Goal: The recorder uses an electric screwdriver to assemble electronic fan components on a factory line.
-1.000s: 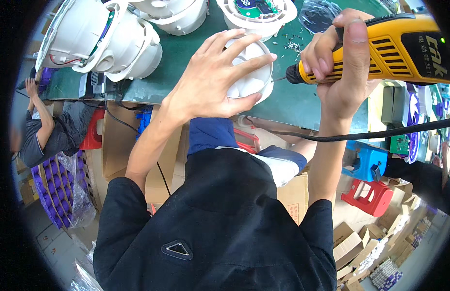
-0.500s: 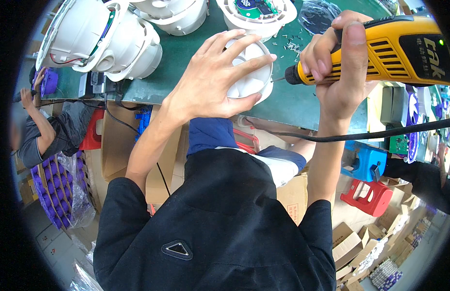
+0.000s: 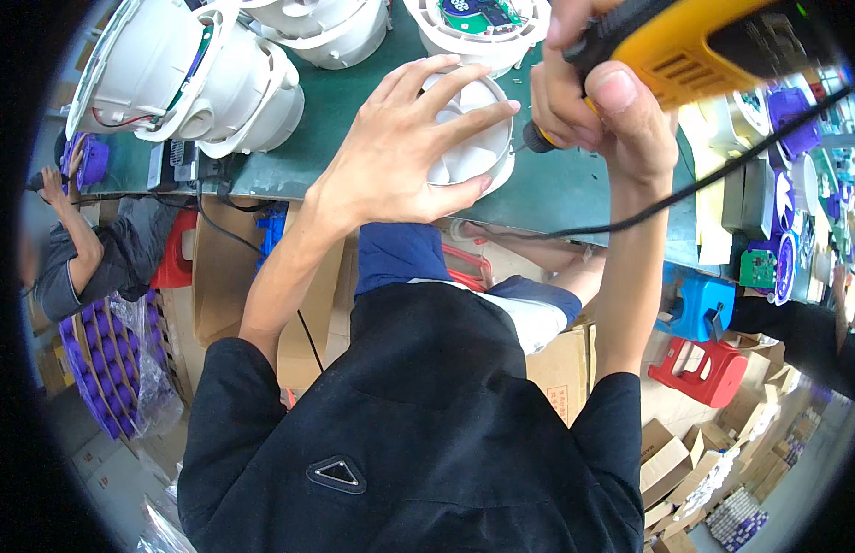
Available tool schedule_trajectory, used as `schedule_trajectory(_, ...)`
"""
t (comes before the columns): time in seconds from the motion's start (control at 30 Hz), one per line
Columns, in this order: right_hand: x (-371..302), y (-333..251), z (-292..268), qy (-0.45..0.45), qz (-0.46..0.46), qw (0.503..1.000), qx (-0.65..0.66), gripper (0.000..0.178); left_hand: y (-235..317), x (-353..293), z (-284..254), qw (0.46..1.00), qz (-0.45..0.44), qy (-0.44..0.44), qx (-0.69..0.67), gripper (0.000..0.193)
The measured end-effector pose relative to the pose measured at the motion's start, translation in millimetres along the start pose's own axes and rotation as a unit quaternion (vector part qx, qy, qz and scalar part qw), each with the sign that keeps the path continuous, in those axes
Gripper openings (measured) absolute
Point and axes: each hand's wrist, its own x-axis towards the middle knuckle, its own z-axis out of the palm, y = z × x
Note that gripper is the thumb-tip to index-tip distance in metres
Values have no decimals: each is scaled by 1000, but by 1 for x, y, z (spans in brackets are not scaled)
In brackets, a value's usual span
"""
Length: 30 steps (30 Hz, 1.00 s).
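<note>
My left hand (image 3: 395, 152) spreads its fingers over a white round plastic part (image 3: 471, 157) on the green table (image 3: 575, 194), gripping it around the rim with thumb and fingertips. In my right hand (image 3: 621, 124) is a yellow and black electric screwdriver (image 3: 690, 60), held tilted with its black nose pointing down to the left. Its thin bit reaches close to the right edge of the white part; whether it touches cannot be made out. Just beyond the part stands a white housing (image 3: 478, 46) with a green circuit board (image 3: 501, 14) in it.
White housings (image 3: 252, 106) crowd the table's left side. The screwdriver's black cord (image 3: 713, 184) crosses over my right forearm. Purple parts and a circuit board (image 3: 757, 268) are at the right. A blue stool (image 3: 702, 304) and red stool (image 3: 708, 373) stand below. Another person (image 3: 72, 249) works at left.
My right hand and the screwdriver have moved left and tilted more upright, covering the loose screws seen before. The cord has swung upward at the right. My left hand stays on the white part.
</note>
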Motion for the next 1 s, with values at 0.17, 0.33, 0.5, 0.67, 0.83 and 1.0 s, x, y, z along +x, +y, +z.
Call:
schedule_trajectory(0.17,8,-2,3,-61,94,968,225,54,0,0,-1,1000,1,-1,11,60)
schedule_trajectory(0.33,1,-2,-1,-61,112,963,239,52,0,0,0,1000,-1,-1,-3,60)
schedule_trajectory(0.5,-5,11,-6,-54,62,955,284,49,-1,1,0,1000,-6,-11,2,60)
schedule_trajectory(0.67,-10,5,-5,122,-41,992,-5,34,1,0,0,1000,-12,-21,-5,64)
schedule_trajectory(0.83,-6,9,-22,168,-130,976,-52,28,1,-2,-1,999,-16,-28,-1,66)
schedule_trajectory(1.0,-18,13,-18,93,-88,984,123,27,20,-1,1,992,-97,-32,74,70)
